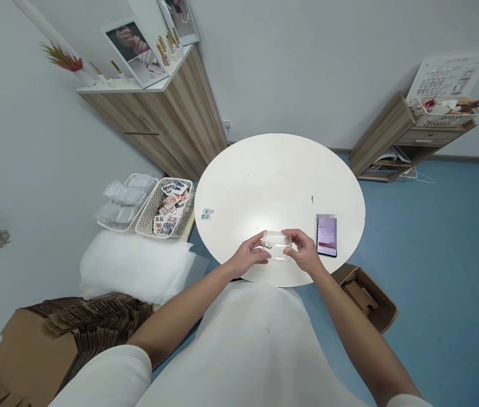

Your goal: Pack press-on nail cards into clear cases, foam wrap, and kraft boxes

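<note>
Over the near part of the white table, the left hand and right hand pinch opposite ends of a clear plastic case. I'd call this step two-handed handling of the case; the next move, I'd judge, calls for light, even pressure. A phone lies to the right.

2 bare forearms reach forward, the hands facing each other with fingers bent.
</note>
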The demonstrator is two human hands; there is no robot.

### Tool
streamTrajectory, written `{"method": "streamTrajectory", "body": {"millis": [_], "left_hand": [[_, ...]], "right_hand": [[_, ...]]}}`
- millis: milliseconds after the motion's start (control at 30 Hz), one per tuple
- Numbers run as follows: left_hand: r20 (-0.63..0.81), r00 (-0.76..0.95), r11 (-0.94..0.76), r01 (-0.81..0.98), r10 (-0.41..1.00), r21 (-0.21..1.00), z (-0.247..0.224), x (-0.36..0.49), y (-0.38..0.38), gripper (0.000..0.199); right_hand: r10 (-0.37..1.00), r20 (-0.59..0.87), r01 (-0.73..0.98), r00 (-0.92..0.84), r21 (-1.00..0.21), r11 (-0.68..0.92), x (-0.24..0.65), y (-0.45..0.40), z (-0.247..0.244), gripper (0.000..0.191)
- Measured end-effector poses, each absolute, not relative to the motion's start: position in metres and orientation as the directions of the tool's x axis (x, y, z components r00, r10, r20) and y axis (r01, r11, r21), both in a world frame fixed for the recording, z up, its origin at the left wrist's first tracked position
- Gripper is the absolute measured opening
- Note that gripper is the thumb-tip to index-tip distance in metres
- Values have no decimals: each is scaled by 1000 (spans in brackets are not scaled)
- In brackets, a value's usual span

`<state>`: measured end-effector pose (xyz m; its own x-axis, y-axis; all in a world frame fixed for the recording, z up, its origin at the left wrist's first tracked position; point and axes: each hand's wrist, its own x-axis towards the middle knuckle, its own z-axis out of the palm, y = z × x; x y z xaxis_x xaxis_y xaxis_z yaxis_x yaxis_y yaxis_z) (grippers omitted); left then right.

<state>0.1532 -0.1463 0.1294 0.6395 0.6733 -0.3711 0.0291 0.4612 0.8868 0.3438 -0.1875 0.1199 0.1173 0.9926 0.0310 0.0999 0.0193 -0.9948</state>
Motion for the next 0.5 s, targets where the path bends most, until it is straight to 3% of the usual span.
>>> {"method": "streamTrajectory", "body": {"millis": [167,300,500], "left_hand": [[-392,525,398,108,755,911,114,142,-150,61],[-363,520,325,167,773,931,106,138,-154,50],[-394,470,355,174,790,919,87,135,-160,47]], "right_hand": [[977,-165,54,134,-983,-174,336,-184,112,39],[940,-322,1,112,-946,-324,330,-175,105,48],[874,-477,-49,93,-879,-475,314,-181,89,50]]}}
